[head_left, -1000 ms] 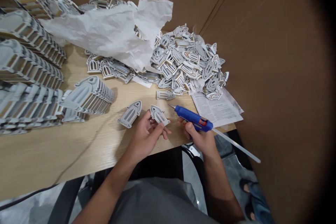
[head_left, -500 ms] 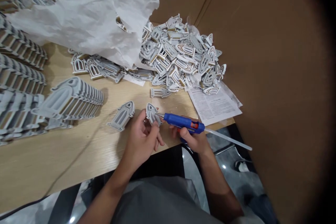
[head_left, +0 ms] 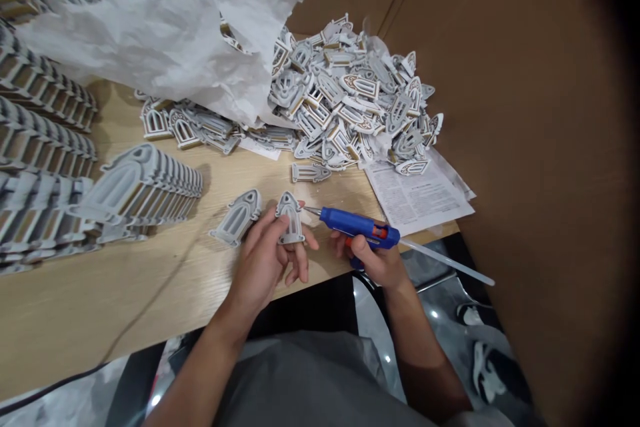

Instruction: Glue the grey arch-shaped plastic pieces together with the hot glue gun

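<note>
Window piece [head_left: 290, 213], pale grey with an arched top, is just to the left of the glue gun [head_left: 359, 228], its point upward and its flat foot toward the person. The left hand [head_left: 263, 263] has its grip closed on it, thumb across the front and fingers behind and below. The right hand [head_left: 380, 265] has its grip wrapped around the handle of the glue gun, which is blue with some red. The metal nozzle [head_left: 313, 211] points at the piece's upper right edge; whether the two touch, I cannot tell. A clear glue stick [head_left: 447, 261] sticks out from the gun's back end.

Farther left of the gun, just beyond the left hand, another arched piece [head_left: 236, 219] lies on the worktop [head_left: 170, 313], and past that stands a packed row [head_left: 150, 183] of the same shape. Beyond the gun, a single loose piece [head_left: 310, 173] lies in front of a big heap [head_left: 345, 107], part of it white with brown trim. Printed paper [head_left: 417, 197] lies beyond the gun's back end, and a crumpled white sheet [head_left: 160, 33] covers pieces far to its upper left.
</note>
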Demonstrator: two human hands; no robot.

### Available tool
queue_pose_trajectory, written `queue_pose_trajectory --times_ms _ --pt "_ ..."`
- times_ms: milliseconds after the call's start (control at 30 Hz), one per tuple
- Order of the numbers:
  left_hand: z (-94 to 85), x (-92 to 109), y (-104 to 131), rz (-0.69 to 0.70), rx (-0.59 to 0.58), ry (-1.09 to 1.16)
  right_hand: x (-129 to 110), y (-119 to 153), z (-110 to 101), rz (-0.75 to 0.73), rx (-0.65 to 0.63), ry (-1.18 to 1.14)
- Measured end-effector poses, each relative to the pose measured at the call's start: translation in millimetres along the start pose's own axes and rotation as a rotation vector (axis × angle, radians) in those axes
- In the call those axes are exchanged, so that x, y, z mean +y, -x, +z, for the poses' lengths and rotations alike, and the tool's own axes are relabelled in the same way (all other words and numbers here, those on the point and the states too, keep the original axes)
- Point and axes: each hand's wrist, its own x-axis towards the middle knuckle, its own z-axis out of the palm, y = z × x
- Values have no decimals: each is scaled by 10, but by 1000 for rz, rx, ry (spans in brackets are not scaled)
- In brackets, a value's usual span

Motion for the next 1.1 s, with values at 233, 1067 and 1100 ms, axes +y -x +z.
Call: queue_pose_trajectory --times_ms 233,1067,1100 --pt "21 10 -10 -32 -20 13 33 2 2 12 24 1" --pt "-3 -119 17 51 -15 -178 9 -8 -1 13 1 88" --pt "-1 -123 14 63 -7 -193 -3 -13 2 -1 0 92"
